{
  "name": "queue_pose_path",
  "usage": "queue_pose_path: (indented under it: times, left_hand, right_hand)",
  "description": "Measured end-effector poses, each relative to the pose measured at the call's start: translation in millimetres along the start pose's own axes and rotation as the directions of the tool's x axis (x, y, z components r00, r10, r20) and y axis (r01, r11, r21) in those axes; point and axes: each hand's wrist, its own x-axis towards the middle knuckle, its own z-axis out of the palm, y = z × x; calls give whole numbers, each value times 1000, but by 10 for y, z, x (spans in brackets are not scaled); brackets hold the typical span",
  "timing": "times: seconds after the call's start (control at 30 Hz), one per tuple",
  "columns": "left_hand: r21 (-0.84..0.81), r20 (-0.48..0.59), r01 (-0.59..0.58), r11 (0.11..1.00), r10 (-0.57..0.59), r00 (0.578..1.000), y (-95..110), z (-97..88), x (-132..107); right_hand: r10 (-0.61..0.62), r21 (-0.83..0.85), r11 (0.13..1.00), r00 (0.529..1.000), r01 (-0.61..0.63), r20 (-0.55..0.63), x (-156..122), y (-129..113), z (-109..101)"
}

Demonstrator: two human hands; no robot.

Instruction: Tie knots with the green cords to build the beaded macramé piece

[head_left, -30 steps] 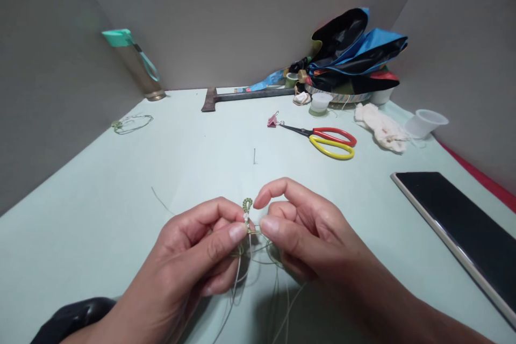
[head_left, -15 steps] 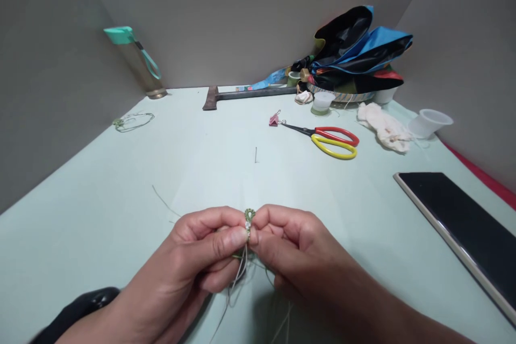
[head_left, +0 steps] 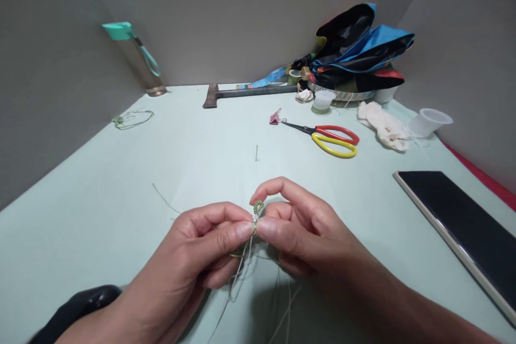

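Low in the middle of the head view, a small green knotted cord loop (head_left: 258, 207) stands up between my fingertips, with whitish beads or knots just below it. My left hand (head_left: 213, 239) is closed, its thumb and index finger pinching the cordwork from the left. From the right, the thumb of my right hand (head_left: 300, 226) presses against the same piece, while its index finger is raised and curled beside the loop's top. Thin pale cords (head_left: 242, 274) hang beneath both hands. The lower part of the work is hidden behind my fingers.
Red-and-yellow-handled scissors (head_left: 334, 140) lie ahead, beside a pink binder clip (head_left: 275, 117). A small pin-like piece (head_left: 256, 153) is nearer. A hammer-like tool (head_left: 250, 92) lies at the back, a bottle (head_left: 145, 64) stands back left, and a phone-like slab (head_left: 459, 226) lies right.
My right index finger has lifted off the cordwork and bent upward, while the right thumb stays at it. The loop has moved slightly up and right with both hands.
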Motion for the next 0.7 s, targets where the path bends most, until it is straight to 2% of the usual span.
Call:
queue_pose_path:
  times: [0.13,0.33,0.47,0.7]
  left_hand:
    - [-47,45,39,998,-37,998,-13,-1,-18]
    - [-179,114,75,981,-56,992,-11,-10,-24]
    - [-142,148,72,987,-51,988,-22,-26,-18]
    - [-45,138,58,997,-51,989,-33,-30,-12]
  right_hand:
    - [-69,-7,998,997,69,22,40,48,-41]
    - [-67,35,997,997,65,50,57,16,-34]
    - [-74,36,997,997,74,22,57,-3,-21]
    - [-55,60,997,998,53,23,57,-11,6]
